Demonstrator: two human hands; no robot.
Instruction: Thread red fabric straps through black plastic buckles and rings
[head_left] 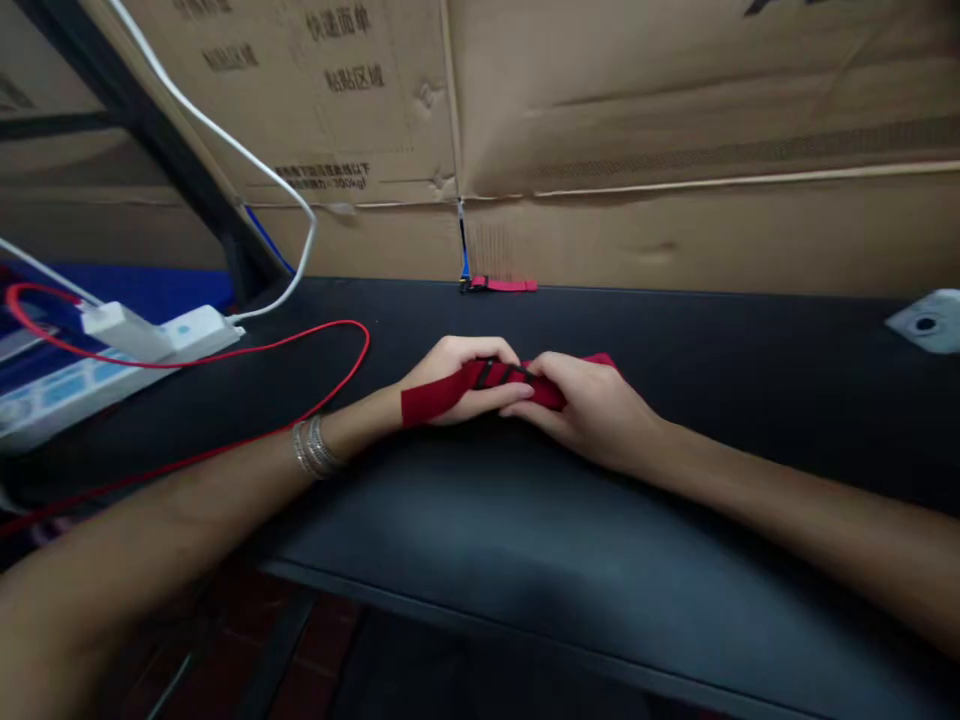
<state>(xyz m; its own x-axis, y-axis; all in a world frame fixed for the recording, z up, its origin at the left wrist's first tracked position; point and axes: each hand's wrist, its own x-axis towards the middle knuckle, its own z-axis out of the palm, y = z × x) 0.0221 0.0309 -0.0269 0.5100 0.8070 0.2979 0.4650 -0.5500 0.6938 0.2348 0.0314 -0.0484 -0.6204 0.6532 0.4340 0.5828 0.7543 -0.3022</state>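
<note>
A dark red strap (435, 398) with black bars, perhaps a buckle, is held between both hands above the black table (420, 312). My left hand (457, 376) is closed around its middle, thumb and fingers on either side of the black bars. The strap's loose end lies back across my left palm towards the wrist. Close against it, my right hand (589, 400) pinches the strap's other part with thumb and forefinger. More red fabric shows behind the right knuckles. The fingers cover much of the strap.
Against the cardboard wall (675, 240) at the back lies a smaller red strap (510, 285) with a blue and black piece. A white power strip (199, 335) with a plug stands at the left. A red cable (330, 325) loops near my left forearm. A whitish object (930, 322) sits far right.
</note>
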